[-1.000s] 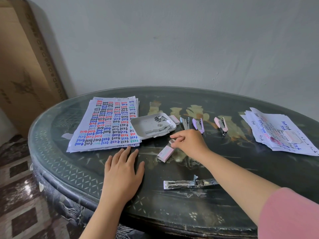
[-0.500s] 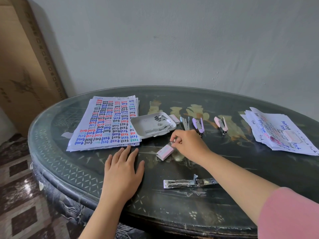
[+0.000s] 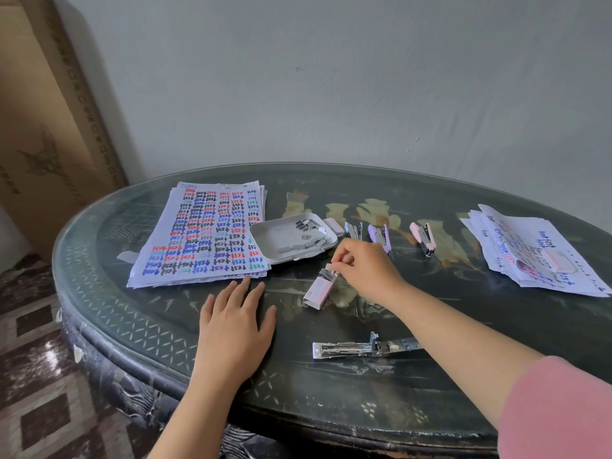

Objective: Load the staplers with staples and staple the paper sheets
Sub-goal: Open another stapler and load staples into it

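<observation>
Staples [image 3: 328, 273] poke from the box [image 3: 318, 289], its long axis slanting away; right hand [image 3: 367, 271] grip now pinches them, left hand [image 3: 233, 329] flat on worktop [image 3: 331, 392].

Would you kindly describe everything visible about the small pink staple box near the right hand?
The staple box is a small pink-and-white carton, seemingly cardboard, lying flat and angled on the dark table below the white tray. Its far end is open, grey staples protruding. The right hand pinches them there; the left hand lies apart.
</observation>
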The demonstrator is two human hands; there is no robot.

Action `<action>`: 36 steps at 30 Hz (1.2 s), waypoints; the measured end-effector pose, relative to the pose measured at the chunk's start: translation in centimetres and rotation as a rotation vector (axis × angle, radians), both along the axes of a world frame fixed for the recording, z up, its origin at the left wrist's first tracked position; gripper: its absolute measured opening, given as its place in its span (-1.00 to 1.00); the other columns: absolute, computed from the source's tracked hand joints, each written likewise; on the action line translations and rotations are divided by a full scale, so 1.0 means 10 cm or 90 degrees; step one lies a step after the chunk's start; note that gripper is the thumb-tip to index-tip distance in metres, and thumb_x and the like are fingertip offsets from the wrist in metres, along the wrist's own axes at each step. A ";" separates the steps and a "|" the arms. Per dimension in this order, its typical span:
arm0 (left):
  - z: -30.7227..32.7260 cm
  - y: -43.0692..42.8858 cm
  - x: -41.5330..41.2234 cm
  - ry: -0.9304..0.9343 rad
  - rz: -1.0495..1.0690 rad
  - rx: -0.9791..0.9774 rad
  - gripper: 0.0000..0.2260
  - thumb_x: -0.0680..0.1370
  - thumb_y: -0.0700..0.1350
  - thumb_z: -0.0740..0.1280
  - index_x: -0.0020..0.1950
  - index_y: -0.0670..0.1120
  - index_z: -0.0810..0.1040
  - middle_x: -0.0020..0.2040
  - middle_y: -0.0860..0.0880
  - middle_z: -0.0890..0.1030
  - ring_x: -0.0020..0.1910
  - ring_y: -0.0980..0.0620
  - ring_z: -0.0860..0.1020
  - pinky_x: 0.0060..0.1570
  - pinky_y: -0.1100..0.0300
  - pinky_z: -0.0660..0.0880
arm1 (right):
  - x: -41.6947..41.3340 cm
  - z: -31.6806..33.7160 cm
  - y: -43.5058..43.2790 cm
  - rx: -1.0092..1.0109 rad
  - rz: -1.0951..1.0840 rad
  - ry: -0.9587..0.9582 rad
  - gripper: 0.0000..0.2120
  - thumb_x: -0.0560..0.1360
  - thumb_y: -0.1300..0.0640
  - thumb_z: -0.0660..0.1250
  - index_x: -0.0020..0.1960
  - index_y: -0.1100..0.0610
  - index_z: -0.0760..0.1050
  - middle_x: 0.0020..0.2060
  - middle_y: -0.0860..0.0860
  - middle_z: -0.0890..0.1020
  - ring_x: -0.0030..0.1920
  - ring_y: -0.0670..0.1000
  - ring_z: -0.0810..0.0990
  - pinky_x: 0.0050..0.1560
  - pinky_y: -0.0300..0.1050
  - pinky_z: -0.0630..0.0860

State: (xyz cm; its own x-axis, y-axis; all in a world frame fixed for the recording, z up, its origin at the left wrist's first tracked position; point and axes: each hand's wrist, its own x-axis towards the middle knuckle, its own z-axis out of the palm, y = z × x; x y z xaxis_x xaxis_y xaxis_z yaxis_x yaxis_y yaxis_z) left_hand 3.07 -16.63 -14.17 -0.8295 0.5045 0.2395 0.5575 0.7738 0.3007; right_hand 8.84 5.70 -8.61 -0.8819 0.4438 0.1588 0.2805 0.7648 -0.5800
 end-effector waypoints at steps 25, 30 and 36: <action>0.01 0.09 0.39 -0.063 -0.266 0.222 -0.73 0.34 0.35 0.31 -0.08 0.28 0.61 -0.09 0.37 0.54 0.06 0.30 0.45 0.16 0.12 0.33 | 1.06 0.00 -0.48 0.056 0.177 -0.039 -0.74 0.50 0.13 0.38 0.18 0.00 0.57 -0.08 -0.10 0.69 -0.02 -0.19 0.56 0.11 -0.20 0.48; -0.01 0.08 0.38 -0.050 -0.270 0.210 -0.72 0.35 0.36 0.28 -0.07 0.28 0.61 -0.08 0.36 0.54 0.06 0.31 0.43 0.15 0.21 0.26 | 1.05 -0.07 -0.44 0.037 0.189 -0.012 -0.76 0.49 0.15 0.41 0.15 0.04 0.61 -0.10 -0.10 0.71 0.01 -0.17 0.56 0.15 -0.24 0.45; -0.02 0.08 0.38 -0.048 -0.270 0.207 -0.71 0.35 0.36 0.27 -0.06 0.27 0.61 -0.07 0.37 0.54 0.08 0.30 0.43 0.15 0.20 0.25 | 1.06 -0.12 -0.42 0.021 0.203 -0.004 -0.70 0.46 0.13 0.44 0.19 0.00 0.59 -0.05 -0.07 0.65 0.04 -0.20 0.57 0.17 -0.31 0.45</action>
